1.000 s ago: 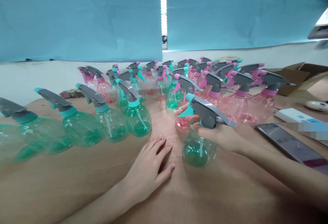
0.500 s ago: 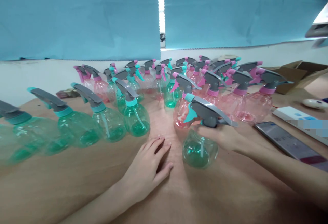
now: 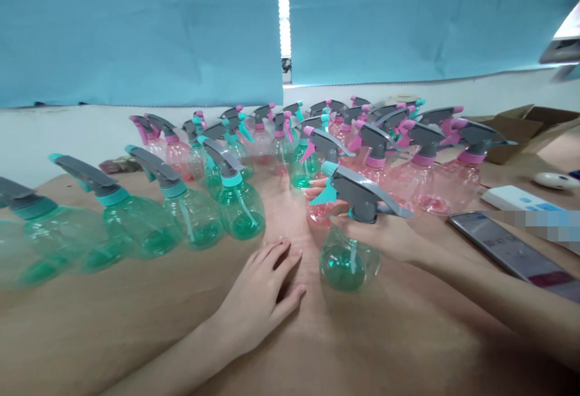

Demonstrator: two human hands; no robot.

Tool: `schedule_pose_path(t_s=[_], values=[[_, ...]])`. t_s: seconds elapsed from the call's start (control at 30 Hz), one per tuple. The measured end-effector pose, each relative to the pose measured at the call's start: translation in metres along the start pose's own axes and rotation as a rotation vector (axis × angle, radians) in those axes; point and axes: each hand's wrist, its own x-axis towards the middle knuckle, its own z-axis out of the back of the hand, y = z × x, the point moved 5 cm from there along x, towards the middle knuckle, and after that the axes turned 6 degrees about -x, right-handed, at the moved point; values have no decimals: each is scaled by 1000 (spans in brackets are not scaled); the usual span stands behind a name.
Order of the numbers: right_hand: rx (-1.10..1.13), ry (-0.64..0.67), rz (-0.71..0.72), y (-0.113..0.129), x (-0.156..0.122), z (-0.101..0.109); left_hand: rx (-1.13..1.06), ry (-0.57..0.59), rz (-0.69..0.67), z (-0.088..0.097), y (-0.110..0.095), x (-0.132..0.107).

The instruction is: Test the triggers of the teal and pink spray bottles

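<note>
My right hand [image 3: 385, 236] grips the neck of a green spray bottle [image 3: 348, 260] with a grey trigger head [image 3: 357, 194] and teal nozzle; the bottle stands on the brown table [image 3: 136, 317] just right of centre. My left hand [image 3: 260, 299] lies flat on the table to the bottle's left, fingers stretched out, holding nothing. Right behind the held bottle stands a pink spray bottle [image 3: 317, 203].
A row of green spray bottles [image 3: 190, 215] runs off to the left. Several pink and green bottles [image 3: 408, 160] crowd the back. A phone [image 3: 512, 248], a white box [image 3: 521, 200] and a cardboard box [image 3: 525, 127] lie at the right. Blue curtains hang behind.
My right hand has shifted the green bottle slightly left and away from me. The left hand has stayed flat in place.
</note>
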Motion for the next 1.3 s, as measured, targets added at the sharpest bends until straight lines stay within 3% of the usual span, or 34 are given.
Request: schedule_pose_path(t_s=[0.17,0.3,0.4,0.5,1.1,1.3], values=[[-47,-28,-45,13,-2,-3,3,-1,1,-1,0,0],[-129,18,-123,10,-5,-7,-17,-8,3,0,0,0],[-176,-34,-157,6,-7,-4,-21,3,5,0,0,0],[-186,-81,-154,6,-7,-1,-15,8,6,1,-1,0],[-126,0,-134,14,-3,-3,-9,16,10,1,-1,0],[-189,-84,-165,7,-6,0,-22,20,13,1,-1,0]])
